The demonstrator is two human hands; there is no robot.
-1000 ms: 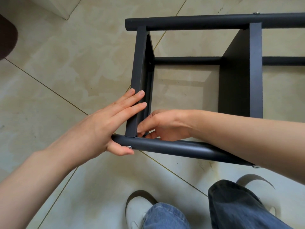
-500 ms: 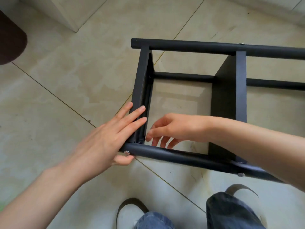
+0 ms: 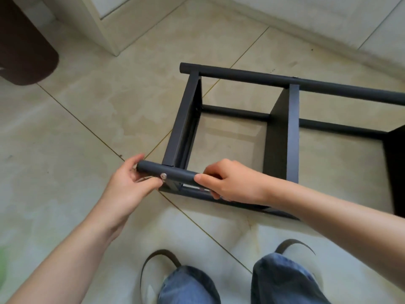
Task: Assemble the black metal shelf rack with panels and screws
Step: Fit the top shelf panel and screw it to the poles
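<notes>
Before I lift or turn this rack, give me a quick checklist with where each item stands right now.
1. Left hand grip on the near tube: ok, fingers curl round its free end.
2. Right hand grip on the same tube: ok, fingers wrapped over it just right of the end panel.
3. Screw seated in the near tube: cannot tell; the head shows, its tightness does not.
4. Far tube joined to the end panel and middle panel: ok, both meet it.
5. Floor around the rack free for turning: ok on the left; the right side runs out of view.
6. Feet apart from the frame: ok.
</notes>
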